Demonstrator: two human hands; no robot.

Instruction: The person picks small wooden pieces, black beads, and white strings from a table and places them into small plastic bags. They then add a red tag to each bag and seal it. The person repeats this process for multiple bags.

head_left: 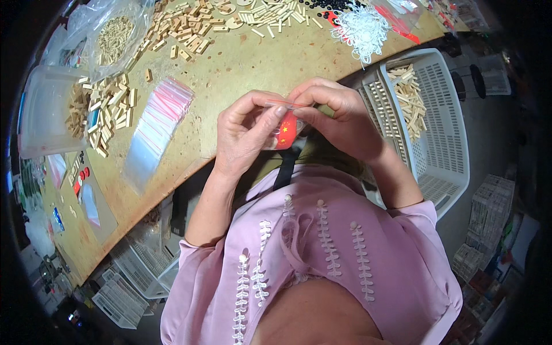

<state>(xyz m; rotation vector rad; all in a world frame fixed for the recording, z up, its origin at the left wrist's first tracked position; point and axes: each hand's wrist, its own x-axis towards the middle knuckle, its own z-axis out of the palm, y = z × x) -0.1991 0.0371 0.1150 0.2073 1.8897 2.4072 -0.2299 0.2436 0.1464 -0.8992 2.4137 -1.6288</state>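
Between my hands, in front of my body, hangs a small clear zip bag with a red line along its top edge. A red piece with yellow stars shows through the plastic. My left hand pinches the bag's top between thumb and forefinger. The thumb and fingers of my right hand close on the same top edge at its right end. Other contents of the bag are partly hidden by my fingers. On the table to the left lies a fanned stack of clear zip bags with red edges.
Wooden pieces and thin sticks are heaped at the table's far side. A tipped clear tub spills wooden blocks at left. White looped cords lie far right. A white basket of wooden pieces stands right.
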